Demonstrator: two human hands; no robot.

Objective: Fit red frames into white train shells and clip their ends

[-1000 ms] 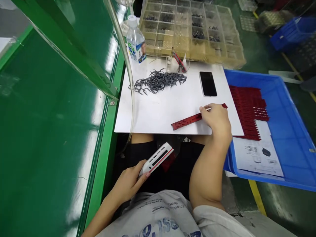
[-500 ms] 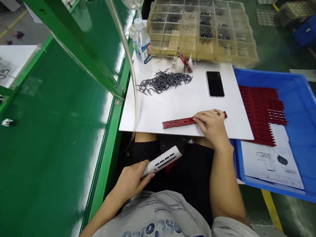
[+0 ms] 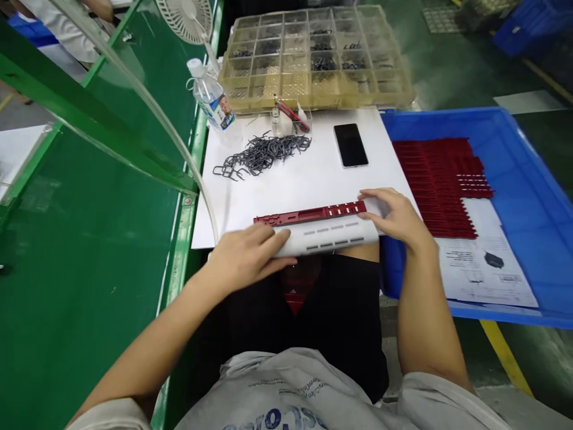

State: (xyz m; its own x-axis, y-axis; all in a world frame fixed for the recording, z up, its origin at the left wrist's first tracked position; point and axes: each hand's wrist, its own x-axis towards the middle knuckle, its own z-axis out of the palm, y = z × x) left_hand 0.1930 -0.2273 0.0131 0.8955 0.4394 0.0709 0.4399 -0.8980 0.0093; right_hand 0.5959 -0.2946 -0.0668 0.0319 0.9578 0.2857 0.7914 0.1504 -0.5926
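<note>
A long white slotted housing [image 3: 331, 234] lies level at the front edge of the white board, with my left hand [image 3: 248, 257] gripping its left end. Directly behind it is a red strip [image 3: 313, 214] with cutouts, its face turned up. My right hand [image 3: 394, 216] has thumb and fingers around the right ends of both parts; whether it grips one or both is hard to tell. Behind them on the board lie a pile of dark grey hooked pieces [image 3: 264, 154] and a black phone [image 3: 351, 145].
A blue bin [image 3: 528, 209] at the right holds stacked red strips [image 3: 439, 179] and printed papers. At the back are a compartment box [image 3: 313, 57], a bottle [image 3: 210, 95], a small tool tray and a fan [image 3: 185, 18]. A clear tube [image 3: 147, 98] and green frame stand left.
The white housing has risen from over my lap to the board's edge, now level beside the red strip. My right hand has shifted to the parts' right ends. The whole view has shifted.
</note>
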